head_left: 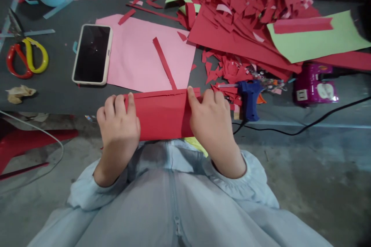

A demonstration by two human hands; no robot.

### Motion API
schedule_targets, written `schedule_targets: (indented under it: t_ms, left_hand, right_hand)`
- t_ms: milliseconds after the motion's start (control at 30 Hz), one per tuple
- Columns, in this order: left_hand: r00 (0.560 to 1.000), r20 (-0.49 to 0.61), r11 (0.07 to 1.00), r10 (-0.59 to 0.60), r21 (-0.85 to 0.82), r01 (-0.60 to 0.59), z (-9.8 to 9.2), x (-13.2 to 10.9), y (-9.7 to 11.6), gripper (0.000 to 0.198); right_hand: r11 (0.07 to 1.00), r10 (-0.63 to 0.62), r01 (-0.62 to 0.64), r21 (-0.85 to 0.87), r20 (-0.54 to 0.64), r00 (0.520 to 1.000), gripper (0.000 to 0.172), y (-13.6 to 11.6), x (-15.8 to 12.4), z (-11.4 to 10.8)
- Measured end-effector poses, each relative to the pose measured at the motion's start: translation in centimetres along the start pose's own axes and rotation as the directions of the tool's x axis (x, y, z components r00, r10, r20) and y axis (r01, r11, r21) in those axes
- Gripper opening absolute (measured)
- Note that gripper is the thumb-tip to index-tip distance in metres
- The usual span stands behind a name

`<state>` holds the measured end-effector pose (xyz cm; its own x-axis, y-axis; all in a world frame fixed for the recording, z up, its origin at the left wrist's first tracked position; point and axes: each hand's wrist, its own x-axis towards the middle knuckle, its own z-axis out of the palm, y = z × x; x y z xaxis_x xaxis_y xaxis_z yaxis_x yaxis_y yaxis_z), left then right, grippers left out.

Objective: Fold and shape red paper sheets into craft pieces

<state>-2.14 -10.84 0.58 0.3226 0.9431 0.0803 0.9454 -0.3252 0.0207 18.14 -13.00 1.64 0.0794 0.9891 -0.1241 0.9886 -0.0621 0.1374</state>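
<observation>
Your left hand (121,121) and right hand (213,123) are gripping the two ends of a red sheet (159,119). The fingers (192,99) are clamping on it, the innermost one of each hand pressing at its far edge; whatever is gripping from underneath is hidden. A narrow band (162,93) is running along that edge, and you cannot tell here whether it is a fold or a separate strip.

The red sheet is sitting just on the near side of the pink sheet (136,56), in front of your body. You seem to be working on the step of lining up or creasing that band. The next move is probably calling for even pressure from both hands, so the edge is running straight.

A red strip (164,63) is lying on the pink sheet. A phone (92,54) is resting over its left edge, and scissors (28,52) are lying well apart to its left on the surface (59,94). To its right, a glue gun (251,96) is lying among red scraps (232,67), while a green sheet (313,42) is lying farther right.
</observation>
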Motion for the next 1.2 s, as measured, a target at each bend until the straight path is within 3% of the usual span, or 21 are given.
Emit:
schedule_targets:
  t_ms: [233,367,600,800,1200]
  left_hand:
    - [0.989,0.068,0.989,0.128,-0.085,-0.122,0.9,1.4,3.2,0.049]
    - [0.986,0.078,0.986,0.145,-0.093,-0.137,1.2,1.6,3.7,0.048]
    - [0.996,0.009,0.994,0.092,-0.054,-0.092,1.2,0.9,2.5,0.053]
    - [0.999,0.028,0.999,0.024,0.025,-0.025,0.4,0.4,1.0,0.053]
    - [0.999,-0.050,0.997,0.003,0.082,0.001,0.1,0.8,-0.7,0.043]
  right_hand:
    - [0.985,-0.143,0.136,0.102,0.068,0.987,0.053,-3.2,0.9,-1.4]
    - [0.978,-0.171,0.162,0.129,0.057,0.984,0.052,-3.8,1.1,-1.3]
    - [0.994,-0.086,0.082,0.075,0.050,0.995,0.054,-2.0,0.5,-0.8]
    - [0.999,0.022,-0.019,0.044,-0.054,0.998,0.053,0.5,0.2,0.1]
    - [0.996,0.040,-0.040,0.076,0.000,0.999,0.055,1.8,0.3,0.1]
